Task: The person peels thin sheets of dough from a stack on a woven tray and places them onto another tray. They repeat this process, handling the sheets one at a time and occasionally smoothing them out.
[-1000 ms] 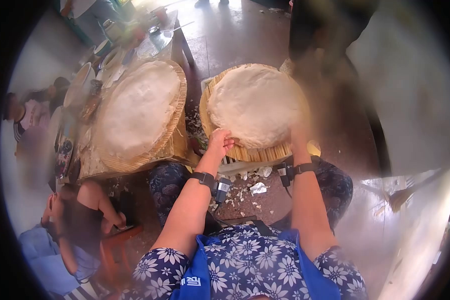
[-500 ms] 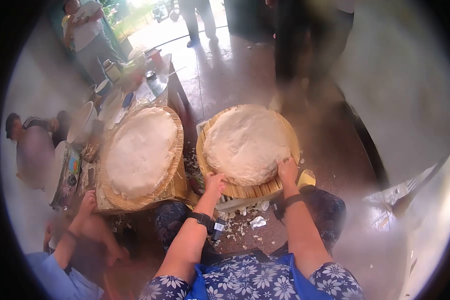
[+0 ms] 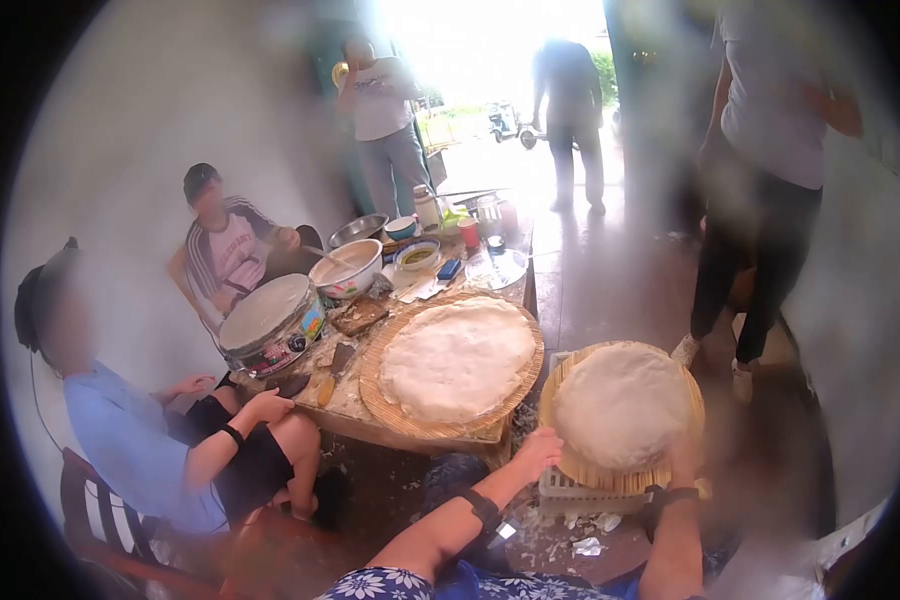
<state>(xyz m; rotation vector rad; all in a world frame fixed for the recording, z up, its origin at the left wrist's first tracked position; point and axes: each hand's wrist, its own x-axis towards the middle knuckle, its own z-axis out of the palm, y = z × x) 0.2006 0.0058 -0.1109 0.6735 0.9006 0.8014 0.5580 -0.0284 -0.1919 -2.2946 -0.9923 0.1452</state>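
A round pile of pale, thin dough sheets or pancakes point(image 3: 620, 400) lies on a round woven straw mat point(image 3: 568, 462), which rests on a light plastic crate point(image 3: 553, 487). At the mat's left edge is my left hand point(image 3: 538, 450), its fingers curled together. What they hold, if anything, is too small to make out. My right hand point(image 3: 684, 458) touches the near right edge of the pile; haze blurs its fingers. To the left, on the table, a second pale round pile point(image 3: 460, 360) sits on another straw mat point(image 3: 372, 395).
The table point(image 3: 440, 437) also bears a round griddle point(image 3: 265, 310), a basin point(image 3: 345, 270) with a utensil, bowls and a thermos point(image 3: 426, 208). A seated person in blue point(image 3: 140, 430) is at my left. Others stand near the doorway and at right. Scraps litter the floor.
My view has tilted up and turned left, so more of the room shows and both piles appear farther right. My left hand now sits farther left of the pile, at the mat's edge.
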